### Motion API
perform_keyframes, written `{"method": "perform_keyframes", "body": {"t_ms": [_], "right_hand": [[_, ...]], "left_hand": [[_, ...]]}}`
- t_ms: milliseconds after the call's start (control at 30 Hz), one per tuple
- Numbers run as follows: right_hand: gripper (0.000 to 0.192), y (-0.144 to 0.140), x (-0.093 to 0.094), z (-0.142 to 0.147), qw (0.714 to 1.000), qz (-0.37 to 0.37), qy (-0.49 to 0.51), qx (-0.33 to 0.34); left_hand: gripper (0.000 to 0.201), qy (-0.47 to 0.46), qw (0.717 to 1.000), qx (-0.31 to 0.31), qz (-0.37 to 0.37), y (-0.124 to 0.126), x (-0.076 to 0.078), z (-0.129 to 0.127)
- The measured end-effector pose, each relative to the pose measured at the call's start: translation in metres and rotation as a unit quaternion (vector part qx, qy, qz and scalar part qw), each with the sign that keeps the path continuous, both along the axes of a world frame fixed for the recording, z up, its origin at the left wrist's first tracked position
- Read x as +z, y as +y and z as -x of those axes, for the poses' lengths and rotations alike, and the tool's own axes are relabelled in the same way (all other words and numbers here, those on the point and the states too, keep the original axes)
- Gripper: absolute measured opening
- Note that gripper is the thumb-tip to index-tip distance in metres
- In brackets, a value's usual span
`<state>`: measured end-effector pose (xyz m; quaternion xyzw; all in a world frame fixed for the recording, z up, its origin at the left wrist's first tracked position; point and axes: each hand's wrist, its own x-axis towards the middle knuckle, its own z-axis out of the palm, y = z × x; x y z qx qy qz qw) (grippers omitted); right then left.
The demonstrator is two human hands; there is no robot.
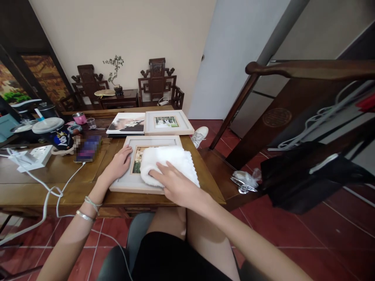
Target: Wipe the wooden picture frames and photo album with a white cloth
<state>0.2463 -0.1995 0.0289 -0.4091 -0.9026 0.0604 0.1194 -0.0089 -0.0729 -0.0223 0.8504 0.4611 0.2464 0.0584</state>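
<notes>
On the counter (208, 183), beneath both hands, lies a light-wood picture frame (124, 181), flat, its mounted photo partly covered. It looks stiff and moderately light; its front may be slippery or fragile, so the wooden side borders seem the safest hold. Over its right part lies a folded white cloth (175, 156) with a scalloped edge, apparently soft, plush and easy to pinch at a fold.

The left hand (119, 160) rests unclenched on the frame's left border, fingers gently bent, gripping nothing visible. The right hand (177, 185) lies palm down on the cloth, fingers moderately spread, thumb at the fold; whether it pinches the fabric cannot be told.

Left of the left hand are a smartphone (88, 150) on a white charging cable (68, 177) and, farther out, a white power strip (36, 157). Just beyond the hands, a photo album (129, 124) adjoins a second picture frame (166, 121). Farthest ahead stands a carved wooden armchair (157, 84).
</notes>
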Motion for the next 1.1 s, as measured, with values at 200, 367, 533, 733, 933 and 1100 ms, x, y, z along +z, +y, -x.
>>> {"method": "perform_keyframes", "body": {"t_ms": [200,367,533,733,933,1100], "right_hand": [[0.064,-0.012,0.014,-0.012,0.999,0.052,0.007,-0.001],[0.06,0.042,0.005,-0.026,0.997,-0.021,-0.034,-0.073],[0.064,0.043,0.004,-0.009,0.997,-0.012,-0.038,-0.072],[0.063,-0.008,0.013,0.023,0.997,0.055,-0.015,0.042],[0.063,-0.007,0.018,0.0,0.998,0.062,-0.008,0.023],[0.057,-0.014,0.037,-0.028,0.992,0.061,-0.093,-0.067]], "left_hand": [[0.043,-0.008,1.0,0.004,0.002,0.001,-0.002,0.0],[0.044,-0.009,1.0,0.007,-0.001,0.002,-0.004,0.001],[0.044,-0.006,1.0,0.01,-0.005,0.002,-0.004,0.001],[0.044,0.003,1.0,0.003,-0.001,-0.001,0.002,0.0],[0.044,0.004,1.0,0.011,-0.009,0.001,-0.001,0.0],[0.045,0.006,1.0,0.015,-0.007,0.001,-0.004,-0.001]]}}
